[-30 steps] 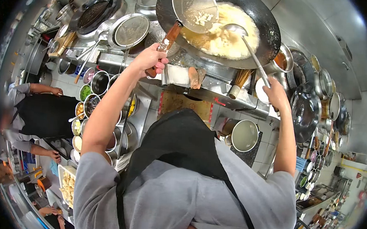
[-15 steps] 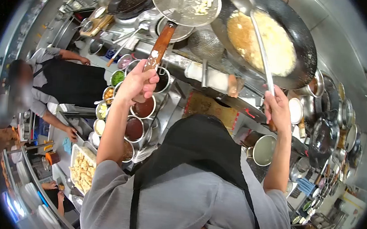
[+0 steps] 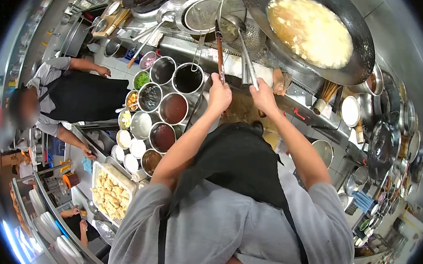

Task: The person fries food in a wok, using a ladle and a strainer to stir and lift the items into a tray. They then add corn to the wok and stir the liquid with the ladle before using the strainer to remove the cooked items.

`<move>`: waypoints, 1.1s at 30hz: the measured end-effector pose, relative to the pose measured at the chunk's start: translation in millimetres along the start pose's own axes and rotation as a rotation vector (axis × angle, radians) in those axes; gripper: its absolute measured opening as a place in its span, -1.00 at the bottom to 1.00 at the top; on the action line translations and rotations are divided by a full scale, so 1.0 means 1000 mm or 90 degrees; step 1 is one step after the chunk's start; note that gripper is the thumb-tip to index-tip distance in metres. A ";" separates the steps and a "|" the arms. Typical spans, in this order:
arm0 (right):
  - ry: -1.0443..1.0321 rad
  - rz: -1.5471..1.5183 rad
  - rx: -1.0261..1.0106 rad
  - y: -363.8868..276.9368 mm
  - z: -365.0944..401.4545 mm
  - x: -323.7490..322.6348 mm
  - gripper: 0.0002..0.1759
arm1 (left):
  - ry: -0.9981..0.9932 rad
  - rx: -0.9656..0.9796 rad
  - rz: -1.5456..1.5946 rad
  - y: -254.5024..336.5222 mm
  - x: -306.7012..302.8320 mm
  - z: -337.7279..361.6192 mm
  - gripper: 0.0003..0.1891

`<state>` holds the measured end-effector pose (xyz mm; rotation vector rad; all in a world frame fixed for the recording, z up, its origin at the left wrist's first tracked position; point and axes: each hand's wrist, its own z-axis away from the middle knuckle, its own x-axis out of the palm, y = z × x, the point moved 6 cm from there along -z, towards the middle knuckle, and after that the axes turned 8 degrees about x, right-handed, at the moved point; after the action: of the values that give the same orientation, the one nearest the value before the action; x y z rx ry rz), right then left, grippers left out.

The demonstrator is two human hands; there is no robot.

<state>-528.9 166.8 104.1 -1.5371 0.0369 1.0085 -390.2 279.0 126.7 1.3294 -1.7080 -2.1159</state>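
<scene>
My left hand [image 3: 220, 96] is closed on the wooden handle of a wire strainer [image 3: 232, 6], whose mesh is tilted nearly edge-on to the camera. My right hand [image 3: 264, 97] grips the long metal handle of a ladle [image 3: 232, 24]. The ladle's bowl lies against or just in front of the strainer; whether they touch is unclear. Right of both tools, a large dark wok [image 3: 361, 56] holds bubbling oil with pale food [image 3: 309, 31] in it. Behind the ladle, a perforated metal scoop [image 3: 253, 36] rests on the counter.
Pots of dark and red sauces [image 3: 174, 107] and small containers stand to the left. A white basket of fried pieces [image 3: 111, 193] is at the lower left. A co-worker in a black apron [image 3: 89, 96] stands far left. A bamboo brush [image 3: 328, 96] lies below the wok.
My hands have come closer together. The strainer has turned from face-on to nearly edge-on and moved right. The ladle has left the wok and swung left to the strainer. The view has shifted.
</scene>
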 end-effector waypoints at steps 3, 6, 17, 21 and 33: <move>0.008 0.016 0.061 0.010 0.005 -0.006 -0.68 | 0.004 -0.010 -0.005 -0.008 0.017 0.003 -0.76; 0.015 0.032 0.119 0.022 0.005 -0.011 -0.71 | 0.007 -0.012 0.003 -0.003 0.024 0.011 -0.75; -0.069 0.016 -0.014 -0.019 0.037 -0.053 -0.68 | 0.029 -0.006 0.105 -0.021 -0.018 0.020 -0.69; -0.056 -0.061 0.036 -0.038 0.071 -0.107 -0.62 | 0.066 0.069 -0.009 0.047 -0.088 0.033 -0.78; 0.127 -0.225 0.161 0.022 0.053 -0.297 -0.76 | -0.161 0.021 -0.087 0.134 0.055 -0.137 -0.57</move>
<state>-755.0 53.7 271.0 -1.3480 0.0301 0.5466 -386.3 98.2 211.5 1.2667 -1.7965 -2.4335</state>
